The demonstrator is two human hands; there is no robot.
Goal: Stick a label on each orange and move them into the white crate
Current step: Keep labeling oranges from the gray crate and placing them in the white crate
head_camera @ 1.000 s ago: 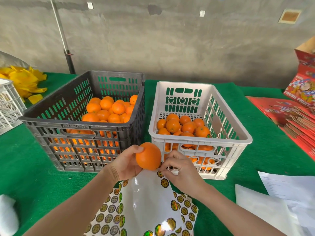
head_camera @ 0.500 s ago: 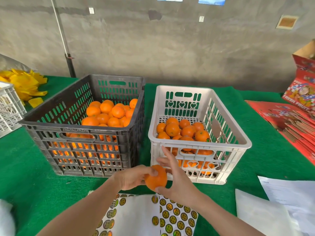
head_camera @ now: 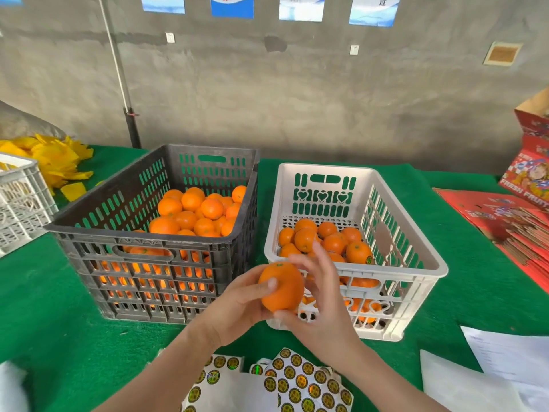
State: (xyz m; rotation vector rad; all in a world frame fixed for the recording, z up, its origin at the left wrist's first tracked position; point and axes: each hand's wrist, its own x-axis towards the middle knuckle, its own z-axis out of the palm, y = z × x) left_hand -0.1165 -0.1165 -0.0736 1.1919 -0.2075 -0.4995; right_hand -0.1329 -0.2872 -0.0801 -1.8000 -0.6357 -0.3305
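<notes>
My left hand (head_camera: 237,304) grips one orange (head_camera: 282,289) just in front of the white crate (head_camera: 416,242), above the table. My right hand (head_camera: 323,307) lies against the orange's right side, fingers stretched upward and thumb under the fruit. No label shows on the side of the orange facing me. Several oranges (head_camera: 332,242) lie in the white crate, one with a small label visible. The black crate (head_camera: 142,236) to the left holds a pile of oranges (head_camera: 193,215). Sheets of round gold stickers (head_camera: 303,382) lie below my hands.
Green cloth covers the table (head_camera: 44,307). A small white crate (head_camera: 20,203) and yellow scraps (head_camera: 53,159) sit at the far left. Red fruit cartons (head_camera: 511,221) are stacked at the right, white papers (head_camera: 505,361) at the lower right. A concrete wall stands behind.
My right hand left the sticker sheet and came up against the orange's right side, fingers spreading. The orange stayed in my left hand, close to the white crate's front.
</notes>
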